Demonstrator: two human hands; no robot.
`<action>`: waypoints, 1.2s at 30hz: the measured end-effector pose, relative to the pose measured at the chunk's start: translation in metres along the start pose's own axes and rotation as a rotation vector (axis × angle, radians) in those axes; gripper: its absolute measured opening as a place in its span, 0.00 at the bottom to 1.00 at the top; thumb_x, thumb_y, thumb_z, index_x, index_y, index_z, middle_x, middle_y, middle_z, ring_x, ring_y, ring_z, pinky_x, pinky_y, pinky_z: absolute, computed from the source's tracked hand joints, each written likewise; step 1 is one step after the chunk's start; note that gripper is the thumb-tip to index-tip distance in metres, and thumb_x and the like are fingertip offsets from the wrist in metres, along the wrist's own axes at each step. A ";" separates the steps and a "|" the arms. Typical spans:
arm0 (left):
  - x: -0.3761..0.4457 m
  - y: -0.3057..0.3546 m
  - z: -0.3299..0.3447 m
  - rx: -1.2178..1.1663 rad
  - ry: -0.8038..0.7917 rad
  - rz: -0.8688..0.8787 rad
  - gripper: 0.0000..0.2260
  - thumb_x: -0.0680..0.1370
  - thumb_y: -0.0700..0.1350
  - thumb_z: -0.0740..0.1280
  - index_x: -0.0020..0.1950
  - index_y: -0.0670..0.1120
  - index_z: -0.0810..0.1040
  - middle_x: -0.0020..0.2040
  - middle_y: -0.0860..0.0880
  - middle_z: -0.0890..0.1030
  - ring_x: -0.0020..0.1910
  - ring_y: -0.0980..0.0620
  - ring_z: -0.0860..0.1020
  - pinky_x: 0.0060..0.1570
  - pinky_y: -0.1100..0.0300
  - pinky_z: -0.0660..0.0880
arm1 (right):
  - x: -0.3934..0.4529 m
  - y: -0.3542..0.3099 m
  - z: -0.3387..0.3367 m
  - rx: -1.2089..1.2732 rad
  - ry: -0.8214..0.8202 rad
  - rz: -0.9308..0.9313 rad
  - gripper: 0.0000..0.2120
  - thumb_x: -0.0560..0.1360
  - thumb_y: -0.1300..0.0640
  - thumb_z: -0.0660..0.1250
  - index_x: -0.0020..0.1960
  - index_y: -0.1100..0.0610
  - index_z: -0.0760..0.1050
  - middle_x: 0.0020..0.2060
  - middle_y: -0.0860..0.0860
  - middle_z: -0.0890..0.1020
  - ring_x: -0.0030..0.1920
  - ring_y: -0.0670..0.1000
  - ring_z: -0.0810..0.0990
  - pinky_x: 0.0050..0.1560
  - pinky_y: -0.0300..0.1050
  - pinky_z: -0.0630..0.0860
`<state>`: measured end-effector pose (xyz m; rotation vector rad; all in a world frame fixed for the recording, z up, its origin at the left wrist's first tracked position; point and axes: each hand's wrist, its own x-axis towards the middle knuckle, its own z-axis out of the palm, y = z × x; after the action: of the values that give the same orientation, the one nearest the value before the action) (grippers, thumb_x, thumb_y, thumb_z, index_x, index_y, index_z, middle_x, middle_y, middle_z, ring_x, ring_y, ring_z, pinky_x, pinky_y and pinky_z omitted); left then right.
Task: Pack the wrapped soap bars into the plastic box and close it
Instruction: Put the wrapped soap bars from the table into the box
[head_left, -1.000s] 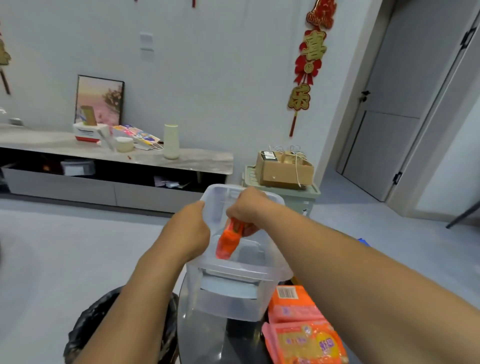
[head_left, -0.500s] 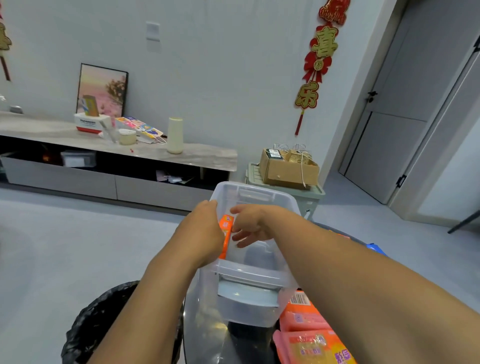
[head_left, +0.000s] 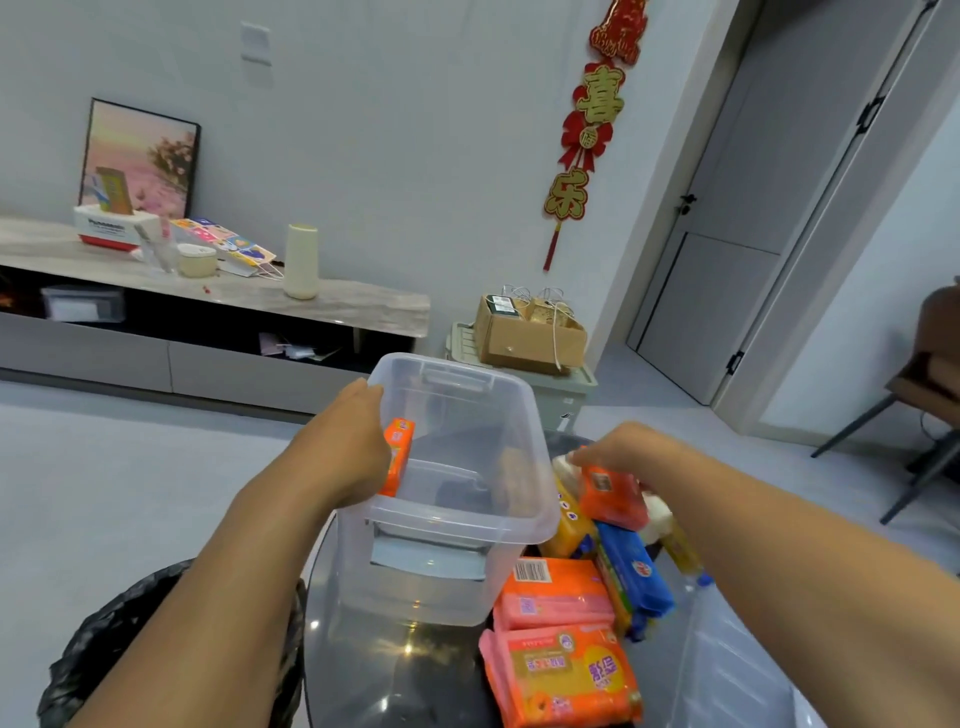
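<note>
The clear plastic box (head_left: 470, 522) stands on a dark glass table (head_left: 395, 675). My left hand (head_left: 345, 449) grips its left wall. One orange wrapped soap bar (head_left: 399, 453) stands on edge inside, against that wall next to my left hand. My right hand (head_left: 623, 449) is outside the box to the right, fingers curled over another orange soap bar (head_left: 612, 496) on top of the pile. The pile holds a yellow bar (head_left: 570, 527), a blue bar (head_left: 632, 577) and two larger orange packs (head_left: 558, 592) (head_left: 569, 675).
A clear lid (head_left: 727, 670) lies at the table's lower right. A black rubbish bag (head_left: 98, 649) sits left of the table. A chair (head_left: 930, 395) stands at the right. A low cabinet (head_left: 208, 332) and a cardboard carton (head_left: 530, 332) are by the far wall.
My right hand has let go of the orange bar inside the box, left the box and moved right onto the pile. My left hand stays on the box wall.
</note>
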<state>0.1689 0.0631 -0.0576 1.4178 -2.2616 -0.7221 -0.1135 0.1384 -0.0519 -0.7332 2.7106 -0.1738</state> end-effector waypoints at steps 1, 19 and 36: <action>0.000 0.001 0.000 -0.009 0.001 -0.005 0.29 0.79 0.36 0.57 0.79 0.47 0.53 0.80 0.51 0.53 0.74 0.43 0.61 0.68 0.48 0.64 | 0.003 0.004 0.008 0.045 -0.024 0.009 0.28 0.72 0.38 0.73 0.59 0.57 0.72 0.54 0.57 0.79 0.44 0.56 0.78 0.38 0.50 0.75; -0.011 0.004 -0.008 -0.069 0.009 0.024 0.22 0.80 0.39 0.55 0.75 0.44 0.61 0.77 0.49 0.58 0.69 0.42 0.67 0.62 0.52 0.67 | -0.064 -0.136 0.011 0.687 -0.625 -0.022 0.15 0.84 0.52 0.58 0.46 0.63 0.72 0.41 0.62 0.79 0.44 0.59 0.80 0.52 0.59 0.78; -0.004 -0.001 -0.002 -0.047 0.030 0.014 0.23 0.77 0.35 0.59 0.73 0.44 0.63 0.75 0.47 0.62 0.69 0.42 0.68 0.62 0.50 0.68 | -0.028 -0.147 0.058 0.479 -0.383 -0.324 0.17 0.82 0.64 0.59 0.70 0.64 0.71 0.59 0.59 0.76 0.59 0.58 0.78 0.63 0.57 0.78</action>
<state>0.1717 0.0657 -0.0568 1.3808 -2.2156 -0.7396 -0.0023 0.0243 -0.0694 -0.9334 2.0607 -0.6588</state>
